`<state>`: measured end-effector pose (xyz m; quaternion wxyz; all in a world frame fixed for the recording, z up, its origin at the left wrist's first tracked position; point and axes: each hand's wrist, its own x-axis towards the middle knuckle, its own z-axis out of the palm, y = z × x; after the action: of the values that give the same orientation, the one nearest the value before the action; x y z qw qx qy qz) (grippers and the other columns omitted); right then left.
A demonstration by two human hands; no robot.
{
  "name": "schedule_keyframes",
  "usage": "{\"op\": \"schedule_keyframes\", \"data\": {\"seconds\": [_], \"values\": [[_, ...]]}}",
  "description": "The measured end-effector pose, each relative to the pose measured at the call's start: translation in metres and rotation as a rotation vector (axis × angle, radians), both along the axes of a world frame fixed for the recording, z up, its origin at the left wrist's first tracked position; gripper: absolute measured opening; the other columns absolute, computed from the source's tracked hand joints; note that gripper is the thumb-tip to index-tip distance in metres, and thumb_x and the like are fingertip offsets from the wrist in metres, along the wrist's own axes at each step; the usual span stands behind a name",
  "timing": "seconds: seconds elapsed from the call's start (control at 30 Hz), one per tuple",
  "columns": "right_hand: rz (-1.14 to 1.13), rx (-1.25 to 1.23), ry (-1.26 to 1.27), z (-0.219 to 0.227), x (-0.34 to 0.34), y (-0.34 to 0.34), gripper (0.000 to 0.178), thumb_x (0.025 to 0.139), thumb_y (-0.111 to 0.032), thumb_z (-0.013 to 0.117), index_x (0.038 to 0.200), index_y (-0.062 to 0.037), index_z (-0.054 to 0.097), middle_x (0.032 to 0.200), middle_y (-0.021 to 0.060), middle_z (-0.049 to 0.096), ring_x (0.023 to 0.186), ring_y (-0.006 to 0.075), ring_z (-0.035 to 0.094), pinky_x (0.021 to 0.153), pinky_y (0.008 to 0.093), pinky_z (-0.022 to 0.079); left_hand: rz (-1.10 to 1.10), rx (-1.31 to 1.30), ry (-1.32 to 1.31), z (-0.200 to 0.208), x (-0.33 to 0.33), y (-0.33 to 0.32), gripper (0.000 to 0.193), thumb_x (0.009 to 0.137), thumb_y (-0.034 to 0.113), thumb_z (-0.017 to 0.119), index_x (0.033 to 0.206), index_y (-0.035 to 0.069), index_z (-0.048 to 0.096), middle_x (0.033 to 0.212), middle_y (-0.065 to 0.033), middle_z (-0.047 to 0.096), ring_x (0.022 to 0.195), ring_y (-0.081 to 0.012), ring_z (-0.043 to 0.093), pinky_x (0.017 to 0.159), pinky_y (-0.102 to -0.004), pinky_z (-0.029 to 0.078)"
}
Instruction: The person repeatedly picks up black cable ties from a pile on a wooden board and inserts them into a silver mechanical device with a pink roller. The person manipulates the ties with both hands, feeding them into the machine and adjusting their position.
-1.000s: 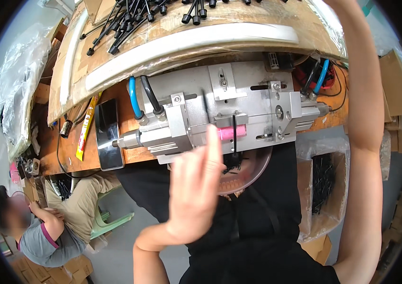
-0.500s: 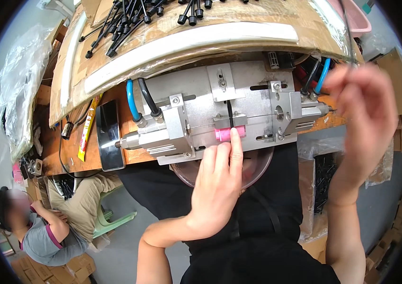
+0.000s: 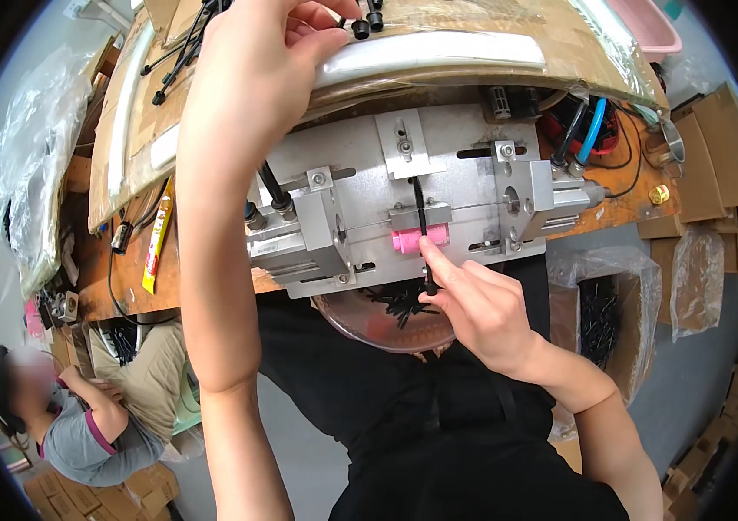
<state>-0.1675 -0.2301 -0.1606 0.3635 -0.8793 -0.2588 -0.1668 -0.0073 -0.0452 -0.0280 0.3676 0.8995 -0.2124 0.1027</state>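
Note:
A slim black rod with a capped end (image 3: 430,282) lies across a pink block (image 3: 406,240) in the middle of the metal fixture (image 3: 369,165). My right hand (image 3: 490,317) holds this rod, index finger pressed on it at the block and thumb by the cap. My left hand (image 3: 286,61) reaches over the cardboard at the top, thumb and fingers closed around a black rod among several loose ones. Its fingers are partly cut off by the upper edge. A nearby black cap (image 3: 360,29) shows beside the fingertips.
A clear bowl (image 3: 343,328) holding black pieces sits under the fixture's front edge. The cardboard sheet (image 3: 473,22) overhangs behind it. A yellow packet (image 3: 158,239) lies at left, a bagged box of black parts (image 3: 599,321) stands at right. Another person (image 3: 95,434) sits at lower left.
My left hand has left the pink block and reached up to the rods on the cardboard. My right hand has come in from the right onto the rod at the block. My left forearm now covers the phone.

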Motion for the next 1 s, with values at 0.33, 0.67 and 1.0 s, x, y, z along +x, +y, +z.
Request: {"op": "schedule_keyframes", "data": {"seconds": [0.33, 0.67, 1.0], "values": [[-0.179, 0.058, 0.109, 0.035, 0.0, -0.029, 0.049, 0.076, -0.007, 0.079, 0.123, -0.0006, 0.064, 0.091, 0.0131, 0.07, 0.074, 0.0252, 0.068, 0.062, 0.0322, 0.054, 0.137, 0.219, -0.288, -0.101, -0.168, -0.028, 0.062, 0.073, -0.011, 0.067, 0.134, -0.005, 0.055, 0.098, -0.0094, 0.054, 0.086, -0.0213, 0.055, 0.075, -0.0326, 0.049], [-0.193, 0.192, 0.136, 0.031, -0.001, -0.04, 0.033, 0.091, -0.003, 0.065, 0.123, -0.0004, 0.064, 0.094, 0.0115, 0.071, 0.071, 0.0127, 0.061, 0.058, 0.0234, 0.043, 0.068, 0.33, -0.161, -0.128, -0.173, -0.049, 0.065, 0.075, -0.004, 0.063, 0.138, -0.009, 0.046, 0.106, -0.0114, 0.054, 0.088, -0.0222, 0.055, 0.079, -0.0322, 0.05], [-0.231, 0.197, 0.126, 0.04, -0.002, -0.043, 0.032, 0.084, 0.0, 0.07, 0.116, 0.0007, 0.067, 0.09, 0.014, 0.071, 0.079, 0.0261, 0.069, 0.07, 0.0327, 0.054, 0.041, 0.394, -0.148, -0.121, -0.172, -0.044, 0.065, 0.077, -0.002, 0.063, 0.139, -0.009, 0.044, 0.103, -0.0109, 0.052, 0.089, -0.0229, 0.055, 0.08, -0.0325, 0.05]]}}
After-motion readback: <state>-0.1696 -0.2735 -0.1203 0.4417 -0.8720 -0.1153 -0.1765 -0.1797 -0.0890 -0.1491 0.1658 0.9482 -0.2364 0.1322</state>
